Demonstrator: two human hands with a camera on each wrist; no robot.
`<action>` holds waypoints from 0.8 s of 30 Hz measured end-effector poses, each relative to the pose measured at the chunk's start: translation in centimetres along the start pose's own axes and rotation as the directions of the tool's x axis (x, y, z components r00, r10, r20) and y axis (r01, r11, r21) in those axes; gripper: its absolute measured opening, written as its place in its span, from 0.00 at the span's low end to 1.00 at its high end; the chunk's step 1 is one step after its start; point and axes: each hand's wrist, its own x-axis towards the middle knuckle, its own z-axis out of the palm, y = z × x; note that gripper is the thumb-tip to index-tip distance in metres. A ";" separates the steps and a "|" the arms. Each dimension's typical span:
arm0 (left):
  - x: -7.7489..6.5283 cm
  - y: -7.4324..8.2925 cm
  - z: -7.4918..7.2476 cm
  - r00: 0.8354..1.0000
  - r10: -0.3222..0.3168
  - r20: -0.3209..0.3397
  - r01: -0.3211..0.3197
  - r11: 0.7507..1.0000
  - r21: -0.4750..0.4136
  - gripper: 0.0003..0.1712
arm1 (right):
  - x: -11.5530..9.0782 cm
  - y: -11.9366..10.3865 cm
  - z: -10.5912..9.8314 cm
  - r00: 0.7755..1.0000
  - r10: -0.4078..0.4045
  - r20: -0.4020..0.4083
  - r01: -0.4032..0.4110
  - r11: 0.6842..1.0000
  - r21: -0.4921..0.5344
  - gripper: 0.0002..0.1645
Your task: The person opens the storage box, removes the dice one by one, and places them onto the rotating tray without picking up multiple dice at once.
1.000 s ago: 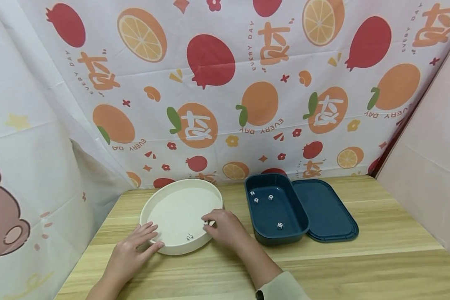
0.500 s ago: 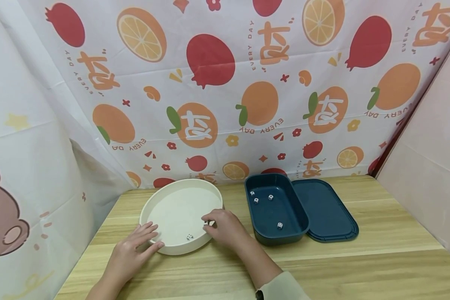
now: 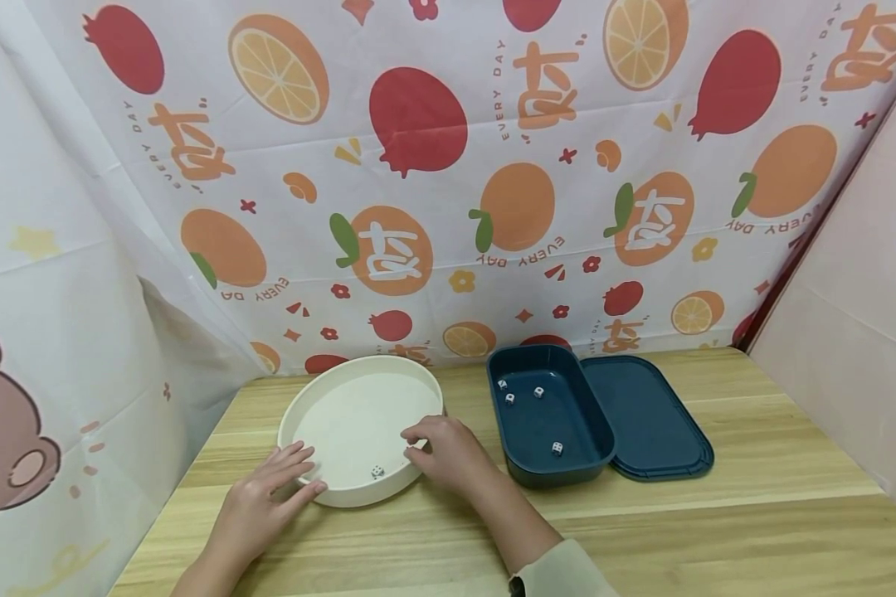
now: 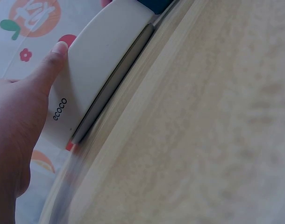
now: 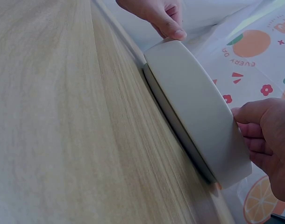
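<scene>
A round cream dish (image 3: pixel 358 406) sits on the wooden table. Inside it, near the front wall, lies one white die (image 3: pixel 377 471). My left hand (image 3: pixel 257 502) rests over the dish's left front rim, fingers extended and thumb apart. In the left wrist view that thumb (image 4: pixel 56 55) lies against the rim above printed letters. At the right rim is my right hand (image 3: pixel 448 454), thumb and index fingertips close together over the edge. Its other fingers are bent, as the right wrist view shows. I cannot tell whether a die is between its fingertips.
Right of the dish stands a dark blue rectangular box (image 3: pixel 601 439) with several white dice on its floor. A matching lid (image 3: pixel 653 419) lies flat beside it. A fruit-printed cloth (image 3: pixel 433 191) hangs behind the table, with pale panels at both sides.
Both hands keep the same place on the dish. A small dark-and-white bit seen earlier between the right fingertips no longer shows. The view has shifted very slightly.
</scene>
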 end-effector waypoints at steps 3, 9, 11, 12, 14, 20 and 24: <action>-0.1 0.0 0.0 1.000 -0.003 0.001 0.003 1.000 0.003 0.21 | -0.1 0.0 0.0 1.000 -0.003 -0.001 0.003 1.000 0.001 0.13; -0.3 0.0 0.0 1.000 -0.005 -0.001 0.005 1.000 0.009 0.22 | -0.2 -0.1 0.1 1.000 -0.009 -0.008 0.009 1.000 -0.013 0.13; -0.3 0.1 0.0 1.000 -0.004 -0.003 0.004 1.000 0.011 0.22 | -0.2 -0.1 0.1 1.000 -0.008 -0.009 0.008 1.000 -0.014 0.12; -0.4 0.1 0.0 1.000 -0.004 -0.003 0.004 1.000 0.012 0.22 | -0.3 -0.1 0.1 1.000 -0.007 -0.009 0.007 1.000 -0.015 0.12; -0.4 0.1 0.0 1.000 -0.003 -0.004 0.003 1.000 0.014 0.22 | -0.3 -0.2 0.1 1.000 -0.009 -0.008 0.009 1.000 -0.011 0.12; -0.5 0.2 0.0 1.000 -0.008 -0.001 0.008 1.000 0.016 0.21 | -0.5 -0.2 -0.2 1.000 0.000 0.005 0.000 1.000 -0.010 0.14; -0.5 0.3 0.0 1.000 -0.004 -0.004 0.004 1.000 0.013 0.21 | -0.5 0.0 -0.9 0.999 0.037 -0.001 -0.037 0.999 -0.008 0.15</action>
